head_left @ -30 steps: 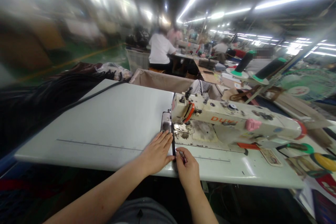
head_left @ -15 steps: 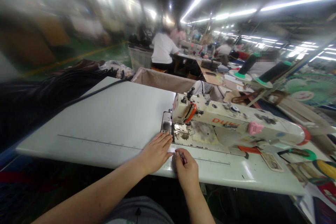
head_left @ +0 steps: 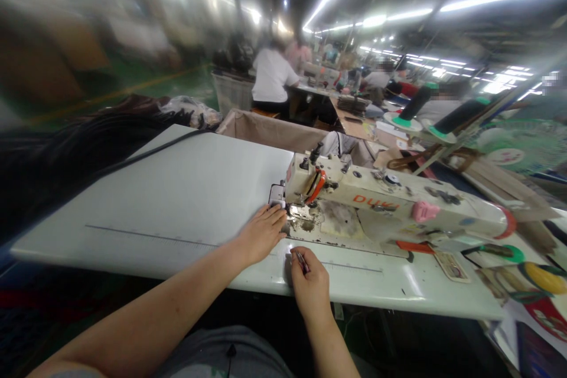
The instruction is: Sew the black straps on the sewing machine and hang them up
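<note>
My left hand [head_left: 262, 235] lies with fingers stretched out over the metal slide plate beside the needle area of a white sewing machine [head_left: 376, 204]. Its palm is down, and I cannot make out anything under it. My right hand [head_left: 310, 283] is closed around a small shiny metal tool [head_left: 302, 262], of which only a short piece shows. It rests near the front edge of the white machine table [head_left: 177, 189], just right of my left hand and apart from it. The presser foot is partly hidden behind the machine head.
A cloth-lined bin [head_left: 274, 130] stands behind the table. Dark strips [head_left: 97, 142] are heaped at the left. Black thread cones [head_left: 416, 103], a green fan [head_left: 514, 150] and a yellow roll [head_left: 544, 277] are on the right. A person in white [head_left: 271, 77] sits farther back.
My left hand has slid slightly forward onto the slide plate, away from the right hand. The right hand still grips the small tool. The whole view has shifted a little.
</note>
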Demonstrator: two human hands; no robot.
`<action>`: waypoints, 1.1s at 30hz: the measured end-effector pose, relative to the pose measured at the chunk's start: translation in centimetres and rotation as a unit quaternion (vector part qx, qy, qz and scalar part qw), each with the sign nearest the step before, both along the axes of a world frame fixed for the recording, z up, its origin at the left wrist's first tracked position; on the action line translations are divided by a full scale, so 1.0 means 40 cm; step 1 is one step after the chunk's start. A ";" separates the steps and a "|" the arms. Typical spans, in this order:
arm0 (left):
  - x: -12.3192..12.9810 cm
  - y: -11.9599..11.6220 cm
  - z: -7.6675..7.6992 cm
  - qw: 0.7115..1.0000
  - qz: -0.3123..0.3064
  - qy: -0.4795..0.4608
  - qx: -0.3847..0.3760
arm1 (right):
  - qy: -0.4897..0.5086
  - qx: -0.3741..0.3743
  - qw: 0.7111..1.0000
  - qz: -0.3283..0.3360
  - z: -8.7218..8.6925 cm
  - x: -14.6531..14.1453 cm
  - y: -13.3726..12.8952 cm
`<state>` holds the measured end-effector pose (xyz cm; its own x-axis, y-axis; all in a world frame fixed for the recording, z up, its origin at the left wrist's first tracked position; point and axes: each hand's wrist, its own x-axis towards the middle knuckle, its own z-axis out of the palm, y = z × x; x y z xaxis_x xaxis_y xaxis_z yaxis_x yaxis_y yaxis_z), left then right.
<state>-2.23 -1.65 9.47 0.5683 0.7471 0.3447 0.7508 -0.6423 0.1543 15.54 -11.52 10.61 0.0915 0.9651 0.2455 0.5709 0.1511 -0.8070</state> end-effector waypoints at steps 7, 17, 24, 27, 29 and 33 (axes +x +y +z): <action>0.001 0.003 0.035 0.999 0.028 -0.017 -0.037 | 0.005 0.000 1.000 -0.007 0.001 -0.001 -0.002; -0.015 0.063 0.018 0.992 0.018 -0.099 -0.076 | 0.002 -0.007 1.000 -0.007 0.016 -0.001 -0.009; -0.011 0.215 0.015 0.989 -0.008 -0.121 -0.088 | 0.000 0.039 0.999 -0.016 -0.013 0.002 -0.011; 0.001 0.253 0.025 0.990 -0.037 -0.102 -0.094 | 0.003 0.047 0.999 -0.020 -0.015 0.001 -0.015; 0.005 0.268 0.034 0.990 -0.056 -0.090 -0.096 | 0.005 0.048 0.999 -0.019 -0.013 0.002 -0.019; -0.002 0.282 0.050 0.990 -0.076 -0.073 -0.095 | 0.006 0.059 0.998 -0.016 -0.014 0.006 -0.023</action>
